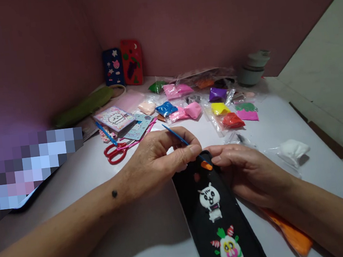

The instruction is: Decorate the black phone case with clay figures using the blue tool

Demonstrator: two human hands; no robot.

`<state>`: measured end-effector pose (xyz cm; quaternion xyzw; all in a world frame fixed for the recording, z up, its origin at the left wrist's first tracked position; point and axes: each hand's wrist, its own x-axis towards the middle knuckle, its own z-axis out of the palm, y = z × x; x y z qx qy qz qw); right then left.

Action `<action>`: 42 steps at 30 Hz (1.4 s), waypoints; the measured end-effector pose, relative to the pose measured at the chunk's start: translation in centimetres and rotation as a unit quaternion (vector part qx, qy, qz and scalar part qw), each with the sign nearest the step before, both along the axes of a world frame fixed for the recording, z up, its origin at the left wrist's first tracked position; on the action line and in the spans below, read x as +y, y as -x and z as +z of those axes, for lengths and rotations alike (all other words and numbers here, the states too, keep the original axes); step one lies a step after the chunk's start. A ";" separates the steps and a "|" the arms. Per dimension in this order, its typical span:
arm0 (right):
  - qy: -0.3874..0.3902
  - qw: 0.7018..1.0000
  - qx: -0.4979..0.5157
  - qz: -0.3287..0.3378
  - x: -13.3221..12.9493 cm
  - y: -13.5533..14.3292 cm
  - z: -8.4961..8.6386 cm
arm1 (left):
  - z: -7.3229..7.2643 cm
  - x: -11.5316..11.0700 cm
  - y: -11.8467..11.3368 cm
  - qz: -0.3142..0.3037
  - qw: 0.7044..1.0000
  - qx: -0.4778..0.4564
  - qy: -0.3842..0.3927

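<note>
My left hand (174,151) is closed in a pinch around a thin blue modelling tool (177,135), whose lower tip meets a small orange clay piece (207,165) near the far end of a black case (196,208). On the right edge of the case, my right hand (241,170) grips it, thumb close to the orange piece. Further down the case sit a white clay animal figure (209,198) with black face lines and a white rounded clay figure (231,251) with striped red horns and green leaves. A dark reddish spot (197,177) lies below the orange piece.
Red-handled scissors (116,152), picture cards (115,119) and a blue tool (106,132) lie at left. Several clay packets (182,89) spread across the back. Orange clay (291,232) and white clay (293,151) are at right. Two decorated cases (132,63) lean on the wall.
</note>
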<state>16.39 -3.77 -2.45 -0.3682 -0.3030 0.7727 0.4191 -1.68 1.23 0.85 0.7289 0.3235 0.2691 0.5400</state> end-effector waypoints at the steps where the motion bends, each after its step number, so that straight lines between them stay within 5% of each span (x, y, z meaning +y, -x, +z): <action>1: 0.000 1.000 -0.001 0.000 0.0 0.0 0.0 | 0.0 0.0 0.0 -0.003 1.000 0.001 -0.001; 25: 0.008 0.999 0.027 -0.029 0.0 -0.4 -0.6 | -0.8 -1.7 -0.6 0.036 0.990 -0.133 0.013; 42: 0.047 0.997 0.020 -0.054 0.2 -0.3 -0.3 | -1.1 -0.9 -0.4 0.044 0.986 -0.155 0.046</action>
